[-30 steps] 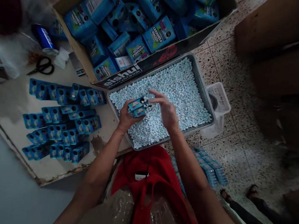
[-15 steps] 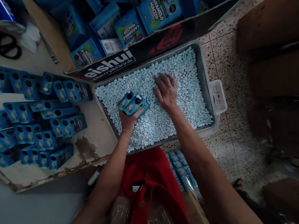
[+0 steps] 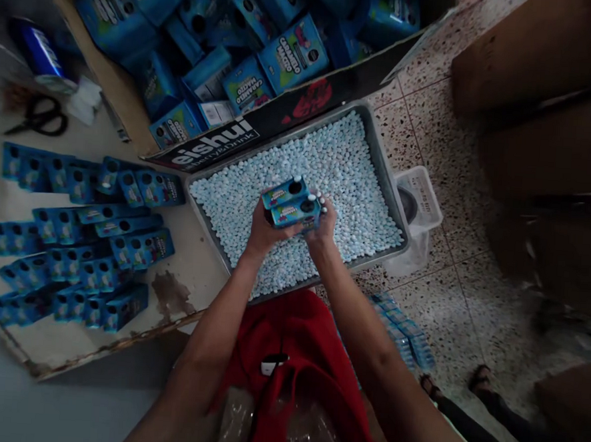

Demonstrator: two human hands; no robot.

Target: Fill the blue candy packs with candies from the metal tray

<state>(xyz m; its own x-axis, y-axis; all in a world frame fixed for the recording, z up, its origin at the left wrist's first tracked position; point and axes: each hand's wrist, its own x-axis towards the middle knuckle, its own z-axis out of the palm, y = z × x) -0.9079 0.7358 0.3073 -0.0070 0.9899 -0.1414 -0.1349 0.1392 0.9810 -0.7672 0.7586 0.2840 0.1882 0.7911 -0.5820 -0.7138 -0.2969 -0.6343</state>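
Note:
My left hand (image 3: 265, 231) grips two small blue candy boxes (image 3: 296, 213) side by side, tilted, with round dark openings facing up. Cupped at their right end is my right hand (image 3: 325, 224), its fingers curled around several white candies (image 3: 323, 200). More candies lie at the openings of both boxes. Beneath my hands is a grey tray (image 3: 394, 199), filled with a layer of pale blue and white candies (image 3: 227, 190). The right fingers are partly hidden behind the boxes.
At left, rows of blue candy boxes (image 3: 89, 272) stand on a worn table (image 3: 194, 241). A large carton (image 3: 276, 123) of blue boxes borders the tray. Scissors (image 3: 46, 116) and a blue can (image 3: 43, 52) lie beyond. A clear plastic container (image 3: 427, 202) sits right; a person's feet (image 3: 480, 378) show below.
My right hand has lifted from the candies and come left to the boxes, with candies in its fingers. The left hand has brought the boxes right, over the tray's middle.

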